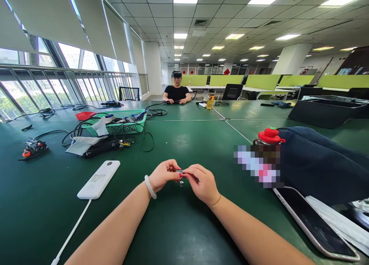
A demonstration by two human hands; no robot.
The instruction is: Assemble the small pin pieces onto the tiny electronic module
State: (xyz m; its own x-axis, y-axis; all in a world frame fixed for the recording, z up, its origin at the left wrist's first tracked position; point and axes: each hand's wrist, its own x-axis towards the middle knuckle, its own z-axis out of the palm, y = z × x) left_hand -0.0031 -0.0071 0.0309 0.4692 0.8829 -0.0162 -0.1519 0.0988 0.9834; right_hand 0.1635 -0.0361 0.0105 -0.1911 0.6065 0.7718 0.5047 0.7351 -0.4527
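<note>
Both hands meet over the green table, fingertips close together. My left hand (166, 175), with a pale bangle at its wrist, pinches a small dark piece with light marks (179, 171) between thumb and fingers. From the right, the thumb and index finger of my right hand (203, 182) are pinched together against the end of that piece. Whether they grip the piece itself or something finer is hidden by the fingers. Just below the fingertips, some tiny whitish bits (181, 184) show on or above the table; they are too small to name.
Left stands a white device (99, 179) with a cable. Beyond it are a green basket (115, 128) of cables and a red tray (85, 115). On the right are a red-lidded bottle (271, 136), a dark bag (319, 161) and a tablet (314, 222). A person (177, 92) sits opposite.
</note>
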